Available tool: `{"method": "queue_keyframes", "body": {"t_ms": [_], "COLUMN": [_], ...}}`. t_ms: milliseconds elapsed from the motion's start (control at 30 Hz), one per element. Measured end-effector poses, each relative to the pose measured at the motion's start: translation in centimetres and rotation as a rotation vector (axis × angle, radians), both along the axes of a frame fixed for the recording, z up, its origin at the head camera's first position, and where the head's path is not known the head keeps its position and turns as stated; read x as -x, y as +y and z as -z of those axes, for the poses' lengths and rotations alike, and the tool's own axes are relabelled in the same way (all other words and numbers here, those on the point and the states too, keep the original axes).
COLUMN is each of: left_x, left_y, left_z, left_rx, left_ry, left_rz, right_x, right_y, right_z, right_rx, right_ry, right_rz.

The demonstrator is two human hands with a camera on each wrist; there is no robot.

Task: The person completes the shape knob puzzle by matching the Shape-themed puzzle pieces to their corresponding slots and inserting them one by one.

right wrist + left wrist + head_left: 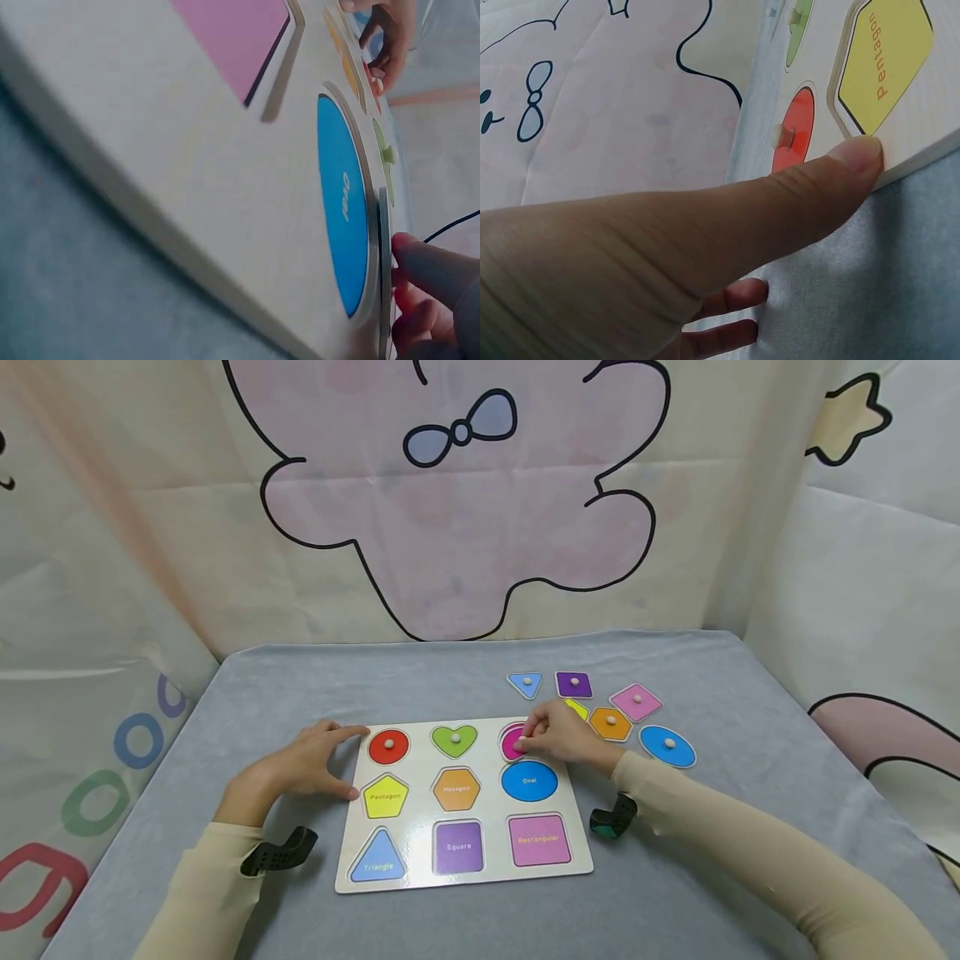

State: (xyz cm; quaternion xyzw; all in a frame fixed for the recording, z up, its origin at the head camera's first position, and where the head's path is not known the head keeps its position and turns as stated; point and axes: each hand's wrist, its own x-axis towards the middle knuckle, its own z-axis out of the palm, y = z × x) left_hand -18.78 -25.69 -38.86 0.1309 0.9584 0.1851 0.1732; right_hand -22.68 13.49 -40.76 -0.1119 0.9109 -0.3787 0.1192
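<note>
A white wooden shape puzzle board (pixel 408 835) lies on the cloth. My left hand (pixel 300 768) rests at its left side, index finger at the top corner and thumb (pixel 855 157) touching the edge beside the yellow pentagon recess (pixel 889 60). My right hand (pixel 562 735) pinches a magenta rounded puzzle piece (pixel 512 742) over the top right recess; the fingers cover part of it. In the right wrist view, the piece's edge (pixel 385 277) stands beside the blue oval recess (pixel 341 202). A red knobbed piece (pixel 388 746) and a green heart piece (pixel 454 741) sit in the top row.
Beyond the board lie loose knobbed pieces: a blue triangle (pixel 525 683), a purple square (pixel 573 684), a pink rectangle (pixel 636 702), an orange hexagon (pixel 611 723), a blue oval (pixel 667 746) and a partly hidden yellow piece (pixel 577 708). Printed curtains surround the grey-blue table (pixel 300 685).
</note>
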Motion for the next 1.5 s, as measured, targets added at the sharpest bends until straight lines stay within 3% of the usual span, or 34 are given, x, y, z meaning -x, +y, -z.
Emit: {"method": "queue_keyframes", "body": {"t_ms": [200,400,833,1500], "left_x": [0.05,0.03,0.07,-0.04], "left_y": [0.06,-0.14,-0.06,0.00], "left_z": [-0.11,-0.21,0.04,-0.08], "left_rx": [0.004,-0.013,-0.013,-0.009], "left_ry": [0.000,0.008,0.005,0.006], "left_rz": [0.002,0.014,0.014,0.011], "right_x": [0.30,0.15,0.18,0.11], "right_y": [0.68,0.94,0.37,0.21], "right_z": [0.05,-0.35,-0.26,-0.18], "right_rx": [0.060,0.070,0.038,0.009], "right_ry": [0.004,-0.014,0.034,0.033], "right_rz": [-0.142,-0.190,-0.078,-0.072]}}
